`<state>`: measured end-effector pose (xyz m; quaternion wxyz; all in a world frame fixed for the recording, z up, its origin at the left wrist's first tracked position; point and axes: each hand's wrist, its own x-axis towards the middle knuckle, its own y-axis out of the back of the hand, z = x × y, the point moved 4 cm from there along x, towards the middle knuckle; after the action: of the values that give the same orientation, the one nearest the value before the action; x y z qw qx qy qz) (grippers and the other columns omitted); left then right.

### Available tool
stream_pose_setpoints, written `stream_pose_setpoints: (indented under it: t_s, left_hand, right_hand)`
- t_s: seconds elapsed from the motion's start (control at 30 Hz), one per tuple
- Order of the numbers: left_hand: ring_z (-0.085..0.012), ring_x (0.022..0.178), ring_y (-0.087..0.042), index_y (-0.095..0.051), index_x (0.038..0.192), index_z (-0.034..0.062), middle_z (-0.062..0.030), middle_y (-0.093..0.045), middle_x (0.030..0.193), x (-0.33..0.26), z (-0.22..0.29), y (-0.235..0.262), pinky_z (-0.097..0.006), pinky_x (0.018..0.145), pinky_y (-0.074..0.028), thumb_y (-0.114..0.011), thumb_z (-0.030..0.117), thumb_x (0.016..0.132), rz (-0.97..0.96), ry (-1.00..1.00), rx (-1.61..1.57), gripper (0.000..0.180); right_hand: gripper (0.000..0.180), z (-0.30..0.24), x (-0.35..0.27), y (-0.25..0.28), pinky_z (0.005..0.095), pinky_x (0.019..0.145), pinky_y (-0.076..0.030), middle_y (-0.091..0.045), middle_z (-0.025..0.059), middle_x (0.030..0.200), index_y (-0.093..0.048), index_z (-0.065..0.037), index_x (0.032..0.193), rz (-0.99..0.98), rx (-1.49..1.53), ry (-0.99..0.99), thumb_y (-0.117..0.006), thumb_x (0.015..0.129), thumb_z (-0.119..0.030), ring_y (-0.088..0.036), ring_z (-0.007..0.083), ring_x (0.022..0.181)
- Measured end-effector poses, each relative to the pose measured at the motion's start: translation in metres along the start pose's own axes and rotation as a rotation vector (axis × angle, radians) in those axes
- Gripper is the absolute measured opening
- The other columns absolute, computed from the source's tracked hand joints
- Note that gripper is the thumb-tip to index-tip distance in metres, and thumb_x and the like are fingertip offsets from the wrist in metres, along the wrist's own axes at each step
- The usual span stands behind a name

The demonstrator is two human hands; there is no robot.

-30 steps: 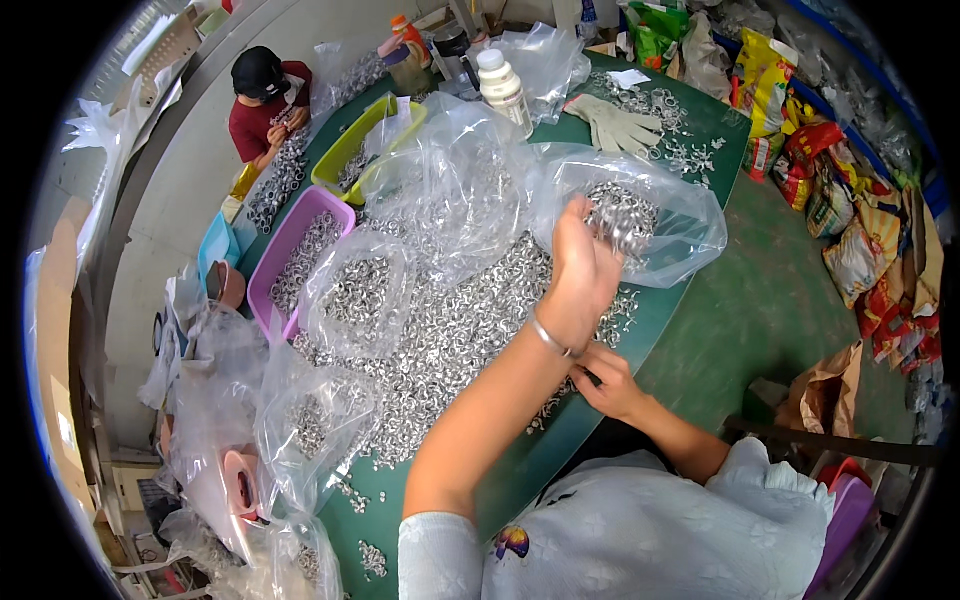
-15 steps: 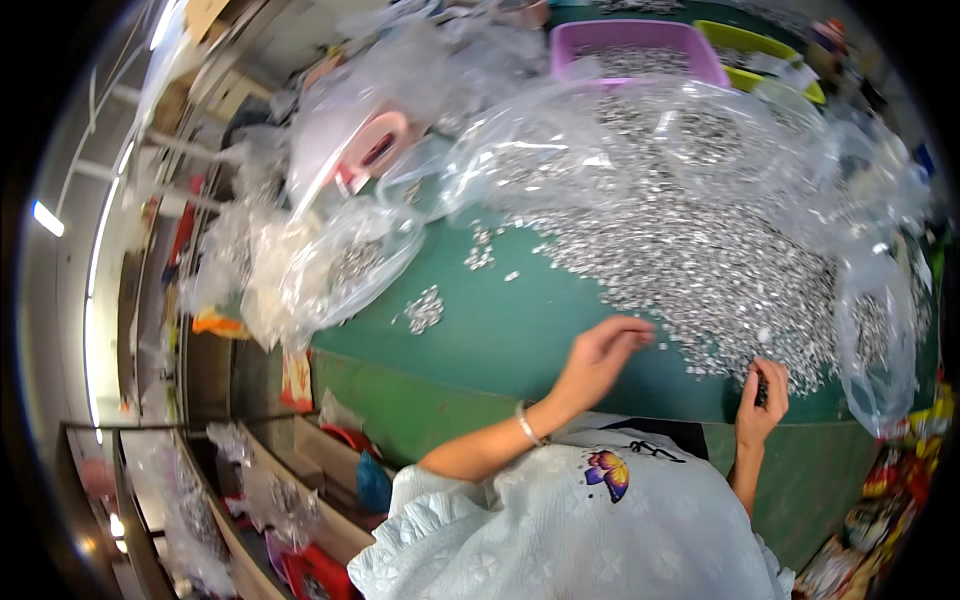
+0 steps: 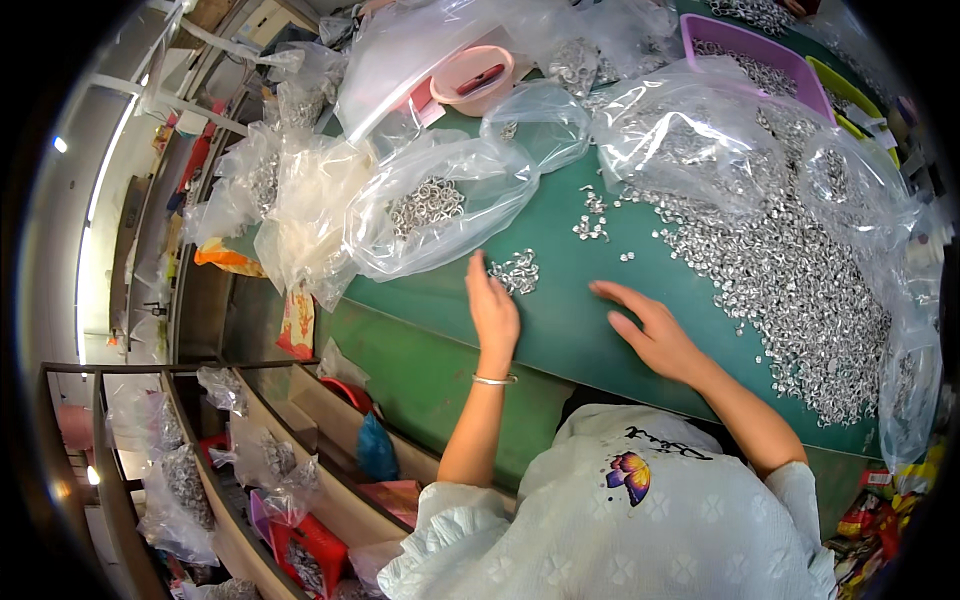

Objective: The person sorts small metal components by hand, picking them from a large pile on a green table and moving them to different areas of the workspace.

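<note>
Compartmented shelving (image 3: 350, 490) stands at the lower left of my feed, and beside it runs a green table (image 3: 560, 330) scattered with small silvery metal pieces. From my remote seat I see both bare hands over the near part of that surface. At the left hand (image 3: 492, 318), the fingers are straight and close together, nothing clasped that I can make out; its fingertips lie right beside a small pile of metal rings (image 3: 517, 272), and I cannot tell whether they touch it. My view has the right hand (image 3: 655, 335) loose and ungripped, thumb apart from the fingers, angled toward that pile from the other side, with bare table between. Just beyond the left fingertips I see a clear plastic bag (image 3: 490, 215) lying open with more rings inside, and farther back a pink tub (image 3: 473, 82) holding a dark red object. Toward the right spreads a large heap (image 3: 800, 325) of the same pieces, partly under clear film (image 3: 690, 140), with a purple bin (image 3: 690, 35) behind it.
</note>
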<state>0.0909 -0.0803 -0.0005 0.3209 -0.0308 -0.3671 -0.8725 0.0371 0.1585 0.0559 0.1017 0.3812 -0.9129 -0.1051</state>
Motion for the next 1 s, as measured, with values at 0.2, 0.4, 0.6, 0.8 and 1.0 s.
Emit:
stream_pose_setpoints:
  t_s: [0.2,0.4,0.6,0.8,1.0]
  left_hand:
    - [-0.0337,0.134,-0.040,-0.035,0.141,-0.0057,-0.0218,-0.043,0.142,-0.026,0.027,0.001,-0.039,0.113,-0.028,-0.038,-0.007,0.091,-0.049,0.024,-0.367,0.050]
    - [-0.0203,0.095,-0.062,-0.048,0.129,-0.0046,-0.0162,-0.061,0.113,-0.052,0.031,0.033,-0.030,0.080,-0.051,-0.047,0.002,0.098,0.233,0.163,-0.752,0.032]
    - [-0.0151,0.052,-0.045,-0.060,0.082,-0.0038,-0.0109,-0.055,0.061,-0.121,0.015,0.029,-0.024,0.049,-0.034,-0.040,0.027,0.102,0.019,0.457,-1.220,0.042]
    - [-0.0296,0.074,-0.064,-0.061,0.099,-0.0094,-0.0241,-0.065,0.085,-0.150,-0.018,-0.009,-0.036,0.069,-0.052,-0.031,0.045,0.097,-0.715,1.198,-1.567,0.062]
    - [-0.0561,0.127,-0.039,-0.033,0.139,-0.0137,-0.0456,-0.035,0.135,-0.127,-0.027,-0.019,-0.054,0.107,-0.036,-0.028,0.053,0.095,-1.163,1.171,-1.800,0.081]
  right_hand:
    - [0.046,0.036,0.078,-0.041,0.0342,0.110,-0.032,-0.049,0.0163,0.141,-0.031,0.002,0.145,0.049,0.211,0.004,-0.040,0.102,-0.012,-0.044,0.0267,0.133]
    - [0.044,0.038,0.104,-0.047,0.0359,0.109,-0.034,-0.050,0.0166,0.141,-0.033,0.000,0.144,0.047,0.060,0.037,-0.037,0.102,-0.012,-0.046,0.0279,0.132]
    - [0.043,0.037,0.121,-0.062,0.0419,0.116,-0.027,-0.053,0.0167,0.136,-0.043,-0.001,0.137,-0.089,-0.269,0.182,-0.039,0.102,-0.026,-0.045,0.0307,0.131]
    - [0.035,0.027,0.102,-0.076,0.0445,0.114,-0.030,-0.054,0.0134,0.135,-0.057,-0.002,0.126,-0.284,-0.251,0.235,-0.051,0.098,-0.021,-0.042,0.0302,0.134]
    - [0.034,0.022,0.106,-0.091,0.0455,0.115,-0.029,-0.054,0.0114,0.136,-0.061,-0.003,0.121,-0.398,-0.454,0.463,-0.054,0.095,-0.023,-0.041,0.0301,0.135]
